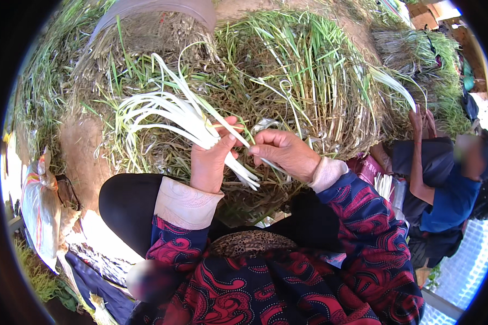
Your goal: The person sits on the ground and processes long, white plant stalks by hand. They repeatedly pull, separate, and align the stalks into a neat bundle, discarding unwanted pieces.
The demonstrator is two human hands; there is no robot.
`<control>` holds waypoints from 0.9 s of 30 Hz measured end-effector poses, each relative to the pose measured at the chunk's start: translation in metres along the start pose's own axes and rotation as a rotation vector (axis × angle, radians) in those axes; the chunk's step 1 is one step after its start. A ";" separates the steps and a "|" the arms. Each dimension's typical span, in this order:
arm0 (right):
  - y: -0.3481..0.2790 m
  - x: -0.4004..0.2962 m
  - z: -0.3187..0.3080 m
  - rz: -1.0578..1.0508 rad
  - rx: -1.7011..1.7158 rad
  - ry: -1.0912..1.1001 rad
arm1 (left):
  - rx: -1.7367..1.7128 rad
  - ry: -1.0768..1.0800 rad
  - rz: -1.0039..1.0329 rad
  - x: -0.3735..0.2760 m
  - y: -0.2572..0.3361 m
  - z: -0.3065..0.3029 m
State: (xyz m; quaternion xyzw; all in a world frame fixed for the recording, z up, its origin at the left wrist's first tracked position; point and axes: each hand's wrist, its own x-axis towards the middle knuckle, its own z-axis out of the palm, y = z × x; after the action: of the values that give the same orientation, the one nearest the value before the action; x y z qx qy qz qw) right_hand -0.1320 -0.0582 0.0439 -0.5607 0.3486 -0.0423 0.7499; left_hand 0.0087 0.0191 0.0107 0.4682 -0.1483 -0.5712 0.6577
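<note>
My left hand [217, 156] is closed round a bundle of long white plant stalks [175, 109], possibly garlic chives. Their pale, curling ends fan out to the upper left and their straighter ends stick out below the hand. My right hand [286, 152], just to the right, pinches a single stalk [213, 111] between thumb and forefinger; this stalk runs up to the left across the bundle. Thin green leaf strands hang near my fingertips. Beneath both hands lies loose green and brown leaf litter [175, 152].
A large heap of green stalks with brown outer leaves [321, 81] lies ahead. Another person [447, 191] sits at right, holding pale stalks [394, 85]; cut white stalks [383, 185] stand beside them. A white woven sack [40, 207] is at left.
</note>
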 end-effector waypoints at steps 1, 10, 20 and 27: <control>-0.002 0.002 0.001 -0.058 -0.042 0.048 | -0.045 0.040 -0.009 -0.003 0.005 -0.003; 0.002 -0.003 -0.005 -0.185 -0.496 0.283 | -0.178 0.075 -0.025 -0.008 -0.004 0.005; 0.013 -0.050 -0.150 0.624 -1.218 0.718 | -0.256 0.183 0.240 -0.001 0.033 -0.009; -0.040 0.004 -0.027 -0.351 -0.752 0.398 | -0.093 0.042 0.078 -0.014 0.008 0.012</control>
State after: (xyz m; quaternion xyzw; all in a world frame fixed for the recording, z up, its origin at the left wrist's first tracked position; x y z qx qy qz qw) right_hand -0.1307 -0.0969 0.0736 -0.8255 0.3766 -0.1460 0.3942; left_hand 0.0012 0.0251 0.0279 0.4426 -0.1258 -0.5416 0.7035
